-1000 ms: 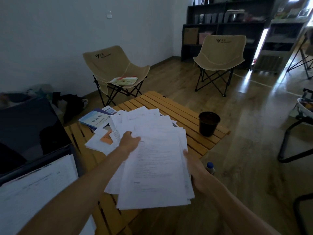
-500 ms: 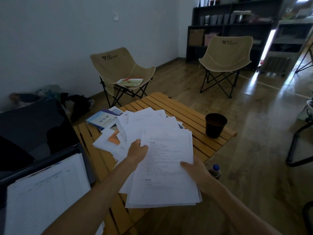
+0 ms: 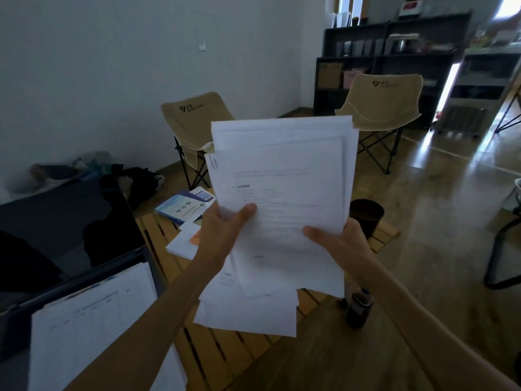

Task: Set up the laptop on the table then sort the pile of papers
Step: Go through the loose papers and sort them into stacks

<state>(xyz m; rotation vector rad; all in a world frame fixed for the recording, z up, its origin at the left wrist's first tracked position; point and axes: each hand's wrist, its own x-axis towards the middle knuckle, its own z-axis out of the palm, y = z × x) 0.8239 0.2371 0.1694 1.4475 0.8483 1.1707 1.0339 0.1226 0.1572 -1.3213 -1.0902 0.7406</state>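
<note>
**Paper stack raised off the table for squaring**

Status: The stack of papers (image 3: 282,198) now stands nearly upright in front of the person, above the table (image 3: 220,351). One second ago the same sheets lay fanned and almost flat over the slats, with both hands working at their edges. The change is a lift and a tilt of the whole bundle.

Grip: The left hand (image 3: 222,230) holds the stack at its lower left edge, thumb pressed across the front sheet and fingers hidden behind. The right hand (image 3: 338,241) holds the lower right edge the same way, thumb on the front. Both hands are closed on the papers.

Alignment: The sheets are not yet flush. Top edges step apart, and several sheets hang lower at the bottom left. A paper clip (image 3: 214,162) shows at the upper left corner of one sheet.

Position of task items: The laptop (image 3: 70,227) sits open at the left of the table, with a printed sheet (image 3: 93,323) lying over its keyboard area. A blue booklet (image 3: 184,207) and a few loose small papers (image 3: 183,244) remain on the table behind the left hand. A dark cup (image 3: 366,218) stands near the far right edge.

Assessment: The laptop step appears complete. The sorting step is under way; the gathered bundle is likely to need tapping square, and the sheet on the laptop and the loose papers are not yet collected.
</note>
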